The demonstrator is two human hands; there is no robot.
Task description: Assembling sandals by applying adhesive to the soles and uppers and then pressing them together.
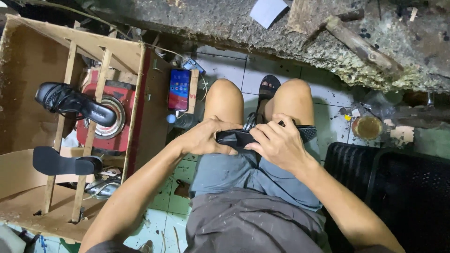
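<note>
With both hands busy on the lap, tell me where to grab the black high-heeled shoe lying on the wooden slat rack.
Take the black high-heeled shoe around its narrow waist, between the strappy toe end and the heel, coming from above. It lies tilted across the wooden slat rack, so the middle looks free of the slats; the straps would likely give. Both the left hand and right hand hold a black sole piece.

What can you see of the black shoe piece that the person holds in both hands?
The black shoe piece is a flat, dark sole with a strap, seemingly of leather or rubber. It lies roughly level across the person's lap, just behind the bare knees. The left hand grips its left end from above, and the right hand covers its middle and right part. A textured tip shows past the right hand. Its underside is hidden.
</note>
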